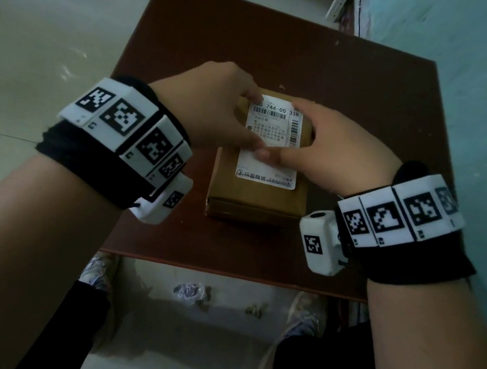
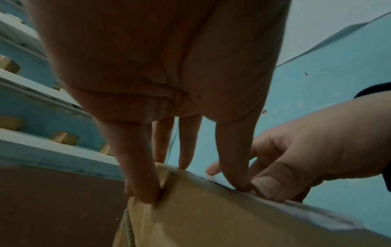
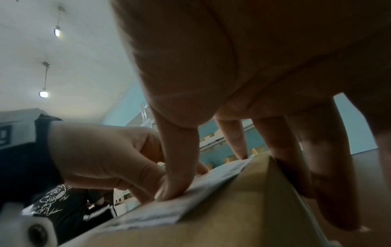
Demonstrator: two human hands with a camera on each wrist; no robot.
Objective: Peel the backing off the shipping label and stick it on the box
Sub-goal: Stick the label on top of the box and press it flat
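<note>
A brown cardboard box (image 1: 252,198) lies in the middle of a dark red-brown table (image 1: 287,48). A white shipping label (image 1: 273,125) with barcodes lies flat on the box's top. My left hand (image 1: 238,126) reaches in from the left, its thumb pressing the label's middle and its straight fingers touching the box's far left edge (image 2: 148,192). My right hand (image 1: 315,138) comes from the right. Its thumb (image 3: 175,183) presses the label (image 3: 190,200) next to the left thumb, and its fingers reach over the box's right side (image 3: 243,208). The two thumbs touch.
The table's front edge is near my legs, with floor below. A crumpled scrap of paper (image 1: 190,291) lies on the floor between my shoes. A teal wall stands on the right. Shelves with small boxes (image 2: 63,137) and a person in a black shirt (image 3: 63,205) are farther off.
</note>
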